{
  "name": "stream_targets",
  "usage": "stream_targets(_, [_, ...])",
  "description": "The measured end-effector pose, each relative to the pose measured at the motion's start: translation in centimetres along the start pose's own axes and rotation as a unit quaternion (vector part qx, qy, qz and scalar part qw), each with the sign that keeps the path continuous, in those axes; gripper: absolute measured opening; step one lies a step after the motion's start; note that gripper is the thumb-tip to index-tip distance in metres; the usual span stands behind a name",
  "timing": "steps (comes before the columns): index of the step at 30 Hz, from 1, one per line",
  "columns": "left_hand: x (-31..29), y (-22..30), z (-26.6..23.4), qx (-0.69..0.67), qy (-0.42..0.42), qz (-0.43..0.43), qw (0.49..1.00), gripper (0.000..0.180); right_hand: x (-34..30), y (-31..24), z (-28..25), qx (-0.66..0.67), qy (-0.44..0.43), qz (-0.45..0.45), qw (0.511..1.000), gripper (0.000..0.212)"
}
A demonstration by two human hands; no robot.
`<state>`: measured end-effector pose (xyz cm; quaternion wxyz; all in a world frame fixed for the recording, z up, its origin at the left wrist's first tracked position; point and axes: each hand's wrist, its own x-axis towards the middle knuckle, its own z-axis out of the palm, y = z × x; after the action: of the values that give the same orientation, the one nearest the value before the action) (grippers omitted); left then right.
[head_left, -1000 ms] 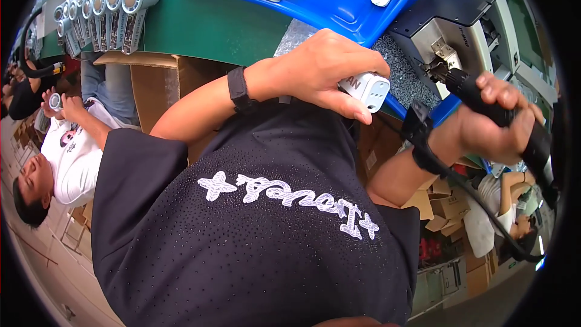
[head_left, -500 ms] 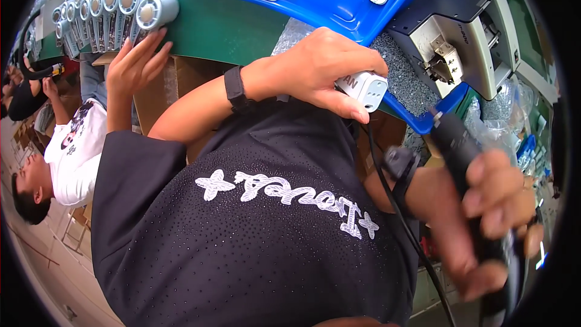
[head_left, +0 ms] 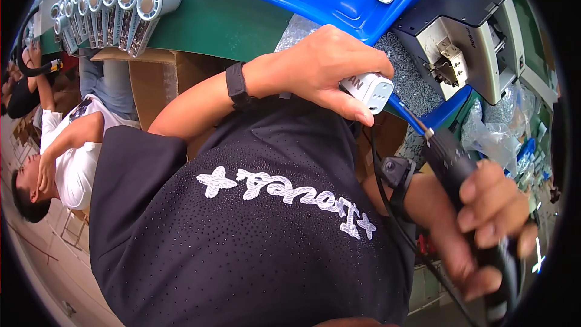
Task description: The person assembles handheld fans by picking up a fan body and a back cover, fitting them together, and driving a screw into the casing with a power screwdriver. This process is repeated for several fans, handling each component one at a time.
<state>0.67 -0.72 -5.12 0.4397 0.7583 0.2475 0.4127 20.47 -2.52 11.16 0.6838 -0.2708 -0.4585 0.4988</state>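
Note:
My left hand (head_left: 327, 69) is wrapped round a pale blue plastic housing (head_left: 376, 92). The housing's end face, with several small holes, points out past my thumb; the rest is hidden in my palm. At the right, my right hand (head_left: 487, 218) grips a black electric screwdriver (head_left: 449, 152), its fingers closed round the body. The screwdriver's thin bit slants up toward the housing's end face, with its tip near that face. From this view I cannot tell whether a screw sits on the tip.
A screw feeder (head_left: 466, 42) stands at right, beside a blue tray (head_left: 445, 109) of loose screws. Another blue tray (head_left: 345, 3) holds pale plates. Several round-headed devices (head_left: 148, 6) line the green table (head_left: 206, 24) at left. A co-worker (head_left: 75, 169) sits beyond; a cable (head_left: 375, 151) hangs nearby.
The screwdriver in my right hand has swung left and its bit has come close to the housing. My left hand stays nearly still. The co-worker's hand has left the round-headed devices, moving toward their head.

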Motion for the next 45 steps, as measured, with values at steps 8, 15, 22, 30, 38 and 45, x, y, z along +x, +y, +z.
stream_targets(8, [0.1,-0.2,-0.1,-0.011,0.007,0.007,1.000,0.067,0.5,1.4,1.6,-0.028,-0.044,-0.022,0.998,0.049])
stream_targets(15, [0.2,-0.2,0.0,-0.017,0.018,0.013,1.000,0.067,0.5,2.3,1.4,0.021,-0.067,-0.019,0.997,0.050])
stream_targets(22, [0.0,-0.3,0.0,-0.022,0.019,0.020,0.999,0.067,2.1,-0.3,1.5,-0.030,-0.202,0.013,0.979,0.048])
stream_targets(30, [0.1,-0.4,-0.1,-0.033,0.024,0.027,0.999,0.067,0.8,2.4,1.2,0.004,-0.079,-0.024,0.997,0.048])
stream_targets(38, [0.2,-0.2,0.1,-0.015,0.017,0.021,1.000,0.066,0.4,2.2,1.6,-0.030,-0.063,-0.034,0.997,0.047])
stream_targets(45, [0.1,-0.4,0.1,-0.030,0.024,0.021,0.999,0.068,0.9,0.9,1.4,-0.068,-0.073,-0.035,0.994,0.048])
